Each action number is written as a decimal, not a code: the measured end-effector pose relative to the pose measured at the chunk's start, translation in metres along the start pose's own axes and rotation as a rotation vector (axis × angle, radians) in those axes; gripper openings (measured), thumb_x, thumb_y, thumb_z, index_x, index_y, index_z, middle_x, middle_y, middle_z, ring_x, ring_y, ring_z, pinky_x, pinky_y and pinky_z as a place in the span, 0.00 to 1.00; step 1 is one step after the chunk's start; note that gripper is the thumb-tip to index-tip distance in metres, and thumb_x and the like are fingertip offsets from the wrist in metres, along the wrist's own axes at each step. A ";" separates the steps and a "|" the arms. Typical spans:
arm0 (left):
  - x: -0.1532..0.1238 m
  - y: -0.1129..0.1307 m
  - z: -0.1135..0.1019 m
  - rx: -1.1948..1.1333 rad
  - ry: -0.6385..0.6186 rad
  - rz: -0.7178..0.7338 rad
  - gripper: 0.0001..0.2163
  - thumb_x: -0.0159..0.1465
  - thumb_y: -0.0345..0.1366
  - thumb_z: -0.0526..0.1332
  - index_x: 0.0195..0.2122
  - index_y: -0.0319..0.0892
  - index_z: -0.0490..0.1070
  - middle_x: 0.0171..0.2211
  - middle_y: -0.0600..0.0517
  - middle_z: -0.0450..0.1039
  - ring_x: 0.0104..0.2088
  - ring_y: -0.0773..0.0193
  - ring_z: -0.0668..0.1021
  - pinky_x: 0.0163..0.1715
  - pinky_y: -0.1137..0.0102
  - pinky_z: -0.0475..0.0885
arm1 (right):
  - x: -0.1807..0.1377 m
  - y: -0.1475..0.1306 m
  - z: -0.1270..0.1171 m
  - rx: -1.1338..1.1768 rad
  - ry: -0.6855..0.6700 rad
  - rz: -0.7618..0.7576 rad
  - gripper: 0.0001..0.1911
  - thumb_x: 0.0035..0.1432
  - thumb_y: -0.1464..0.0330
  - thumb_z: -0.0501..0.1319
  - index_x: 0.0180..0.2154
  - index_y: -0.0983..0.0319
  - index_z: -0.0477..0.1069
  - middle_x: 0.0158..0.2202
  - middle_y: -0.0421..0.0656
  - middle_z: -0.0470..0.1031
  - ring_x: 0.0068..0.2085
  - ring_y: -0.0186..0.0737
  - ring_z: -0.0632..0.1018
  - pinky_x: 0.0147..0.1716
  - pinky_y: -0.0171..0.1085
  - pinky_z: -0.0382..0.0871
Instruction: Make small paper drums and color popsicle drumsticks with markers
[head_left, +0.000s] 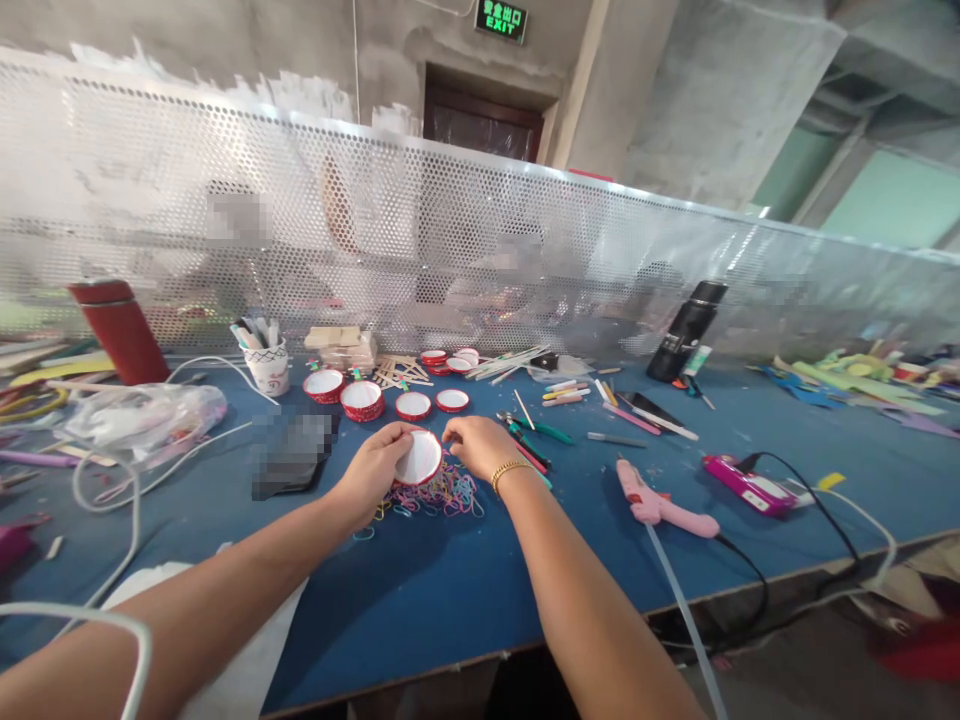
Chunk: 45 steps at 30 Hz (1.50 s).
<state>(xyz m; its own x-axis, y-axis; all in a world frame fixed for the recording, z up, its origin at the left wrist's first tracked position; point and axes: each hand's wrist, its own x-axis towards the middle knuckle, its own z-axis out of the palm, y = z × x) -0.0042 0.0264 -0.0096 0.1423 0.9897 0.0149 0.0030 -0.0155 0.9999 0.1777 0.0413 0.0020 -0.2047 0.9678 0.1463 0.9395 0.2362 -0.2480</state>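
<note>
My left hand grips a shallow round lid by its left edge. The lid is white inside with a red rim, and its white side faces me. Just right of it, apart from the rim, is my right hand, its fingers curled together; whatever they may pinch is too small to make out. Beneath both hands lies a loose heap of coloured rubber bands, partly covered by the lid. Behind them, more red-rimmed lids lie on the blue table, some in a stack.
A pink glue gun with its cord lies at right, beside a magenta device. Pliers and markers lie beyond my right hand. At left stand a paper cup of pens and a red flask; a perforated screen closes the back.
</note>
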 end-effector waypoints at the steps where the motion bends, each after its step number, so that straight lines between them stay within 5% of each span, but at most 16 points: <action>1: -0.001 0.000 0.000 0.018 -0.030 -0.001 0.15 0.52 0.46 0.64 0.35 0.41 0.74 0.23 0.56 0.71 0.22 0.68 0.68 0.21 0.74 0.58 | 0.000 0.000 0.002 -0.001 -0.004 -0.018 0.13 0.62 0.73 0.62 0.45 0.55 0.80 0.45 0.40 0.83 0.48 0.37 0.79 0.43 0.31 0.65; 10: -0.009 -0.002 0.003 0.092 -0.228 0.016 0.16 0.53 0.47 0.65 0.35 0.40 0.74 0.23 0.55 0.70 0.23 0.67 0.68 0.23 0.73 0.59 | 0.004 -0.004 0.009 -0.053 -0.055 0.008 0.09 0.62 0.71 0.62 0.39 0.57 0.81 0.42 0.43 0.83 0.46 0.39 0.80 0.40 0.33 0.64; 17: -0.010 -0.002 0.004 0.091 -0.287 0.127 0.16 0.54 0.43 0.66 0.41 0.40 0.76 0.34 0.50 0.78 0.31 0.64 0.74 0.30 0.71 0.65 | 0.003 -0.004 0.010 -0.062 -0.046 -0.031 0.09 0.61 0.71 0.64 0.43 0.56 0.80 0.46 0.44 0.81 0.46 0.40 0.79 0.40 0.34 0.62; 21: -0.008 -0.007 0.005 0.077 -0.296 0.122 0.17 0.54 0.43 0.65 0.43 0.42 0.73 0.31 0.52 0.77 0.28 0.64 0.74 0.28 0.71 0.65 | 0.001 -0.008 0.005 -0.066 -0.058 -0.002 0.08 0.62 0.71 0.62 0.39 0.58 0.80 0.44 0.45 0.82 0.46 0.41 0.79 0.39 0.35 0.63; 25: -0.006 -0.007 0.003 0.071 -0.219 0.154 0.14 0.54 0.42 0.65 0.39 0.42 0.72 0.28 0.53 0.75 0.26 0.65 0.72 0.25 0.72 0.63 | 0.002 -0.006 0.003 -0.029 -0.048 0.020 0.11 0.60 0.76 0.60 0.39 0.58 0.80 0.44 0.44 0.83 0.47 0.41 0.80 0.40 0.35 0.64; 32: 0.001 0.002 0.000 -0.076 0.170 0.123 0.12 0.53 0.41 0.62 0.37 0.43 0.72 0.27 0.56 0.70 0.24 0.66 0.69 0.22 0.73 0.62 | 0.003 0.005 0.001 -0.001 -0.067 0.057 0.15 0.60 0.76 0.62 0.44 0.55 0.81 0.47 0.42 0.83 0.50 0.40 0.80 0.46 0.34 0.67; 45: 0.005 0.001 0.000 -0.083 0.163 0.159 0.13 0.51 0.42 0.64 0.35 0.42 0.73 0.27 0.54 0.73 0.26 0.66 0.70 0.25 0.73 0.61 | 0.000 -0.005 -0.003 -0.036 -0.094 0.045 0.07 0.60 0.72 0.64 0.37 0.57 0.82 0.42 0.42 0.84 0.45 0.40 0.82 0.40 0.33 0.67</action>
<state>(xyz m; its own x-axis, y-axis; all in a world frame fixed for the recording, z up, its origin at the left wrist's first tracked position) -0.0038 0.0318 -0.0082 -0.0271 0.9858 0.1659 -0.0886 -0.1676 0.9819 0.1742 0.0396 0.0059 -0.1851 0.9817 0.0445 0.9573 0.1903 -0.2175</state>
